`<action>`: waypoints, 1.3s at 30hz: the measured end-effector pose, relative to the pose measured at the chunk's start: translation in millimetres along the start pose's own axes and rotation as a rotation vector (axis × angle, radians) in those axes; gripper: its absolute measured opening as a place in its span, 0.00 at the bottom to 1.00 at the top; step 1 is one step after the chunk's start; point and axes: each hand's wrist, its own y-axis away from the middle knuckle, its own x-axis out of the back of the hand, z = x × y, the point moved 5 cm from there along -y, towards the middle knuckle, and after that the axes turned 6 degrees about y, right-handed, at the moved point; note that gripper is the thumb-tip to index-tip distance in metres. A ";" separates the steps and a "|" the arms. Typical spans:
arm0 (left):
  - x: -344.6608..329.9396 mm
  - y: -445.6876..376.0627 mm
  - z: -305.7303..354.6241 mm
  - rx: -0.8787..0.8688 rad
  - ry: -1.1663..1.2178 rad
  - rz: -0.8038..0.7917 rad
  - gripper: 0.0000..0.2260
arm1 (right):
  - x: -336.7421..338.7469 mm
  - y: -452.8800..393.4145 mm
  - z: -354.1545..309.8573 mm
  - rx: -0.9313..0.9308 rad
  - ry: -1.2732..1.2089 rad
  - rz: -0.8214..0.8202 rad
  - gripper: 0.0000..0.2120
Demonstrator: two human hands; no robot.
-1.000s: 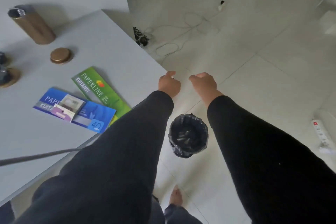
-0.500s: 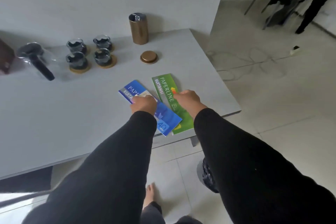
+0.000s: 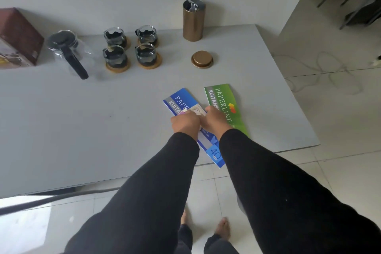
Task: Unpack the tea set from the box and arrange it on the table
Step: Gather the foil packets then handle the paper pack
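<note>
A glass teapot (image 3: 68, 51) with a black lid and handle stands at the back left of the grey table (image 3: 82, 126). To its right are several glass cups (image 3: 114, 55) on round wooden coasters. The brown box (image 3: 18, 37) sits at the far left edge. My left hand (image 3: 185, 125) and my right hand (image 3: 216, 120) are close together over a blue booklet (image 3: 183, 100). Both have curled fingers pinching a small white and pink packet (image 3: 196, 110) that lies on the booklet.
A green booklet (image 3: 224, 101) lies beside the blue one, near the table's right edge. A gold canister (image 3: 193, 20) stands at the back with its gold lid (image 3: 202, 59) lying in front. Tiled floor and cables are to the right; my bare feet show below.
My view swung from the floor and bin back to the table. Both hands moved over the blue booklet and came together on the small packet.
</note>
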 end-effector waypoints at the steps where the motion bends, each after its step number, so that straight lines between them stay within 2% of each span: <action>1: 0.0 -1.0 0.1 0.015 -0.013 0.002 0.19 | 1.1 -1.0 -1.6 -0.001 0.024 0.011 0.25; 6: -2.8 -15.1 -6.0 0.020 -0.038 -0.010 0.17 | 2.5 -5.5 2.7 -0.030 0.086 0.070 0.30; 10: -12.4 -14.3 -1.3 -0.051 -0.086 -0.029 0.22 | 11.4 -3.7 11.0 -0.048 -0.074 0.143 0.31; 14: -36.9 -5.3 4.7 -0.122 -0.164 -0.052 0.25 | 34.0 -6.6 28.9 -0.075 -0.205 0.205 0.26; 17: -60.3 3.1 0.2 -0.136 -0.175 -0.108 0.23 | 48.9 -10.8 51.2 -0.112 -0.229 0.221 0.24; 21: -82.6 5.4 -11.6 -0.174 -0.256 -0.154 0.20 | 56.4 -17.2 76.3 -0.133 -0.209 0.186 0.23; 27: -90.4 12.5 -19.2 -0.251 -0.455 0.002 0.18 | 50.6 -27.3 88.8 -0.113 -0.063 0.133 0.28; 35: -99.5 16.0 -9.2 -0.322 -0.630 -0.012 0.16 | 59.3 -38.6 86.2 -0.084 -0.045 0.091 0.23; 39: -99.2 9.2 -9.7 -0.313 -0.567 -0.041 0.16 | 65.1 -42.2 88.6 -0.106 -0.072 0.049 0.19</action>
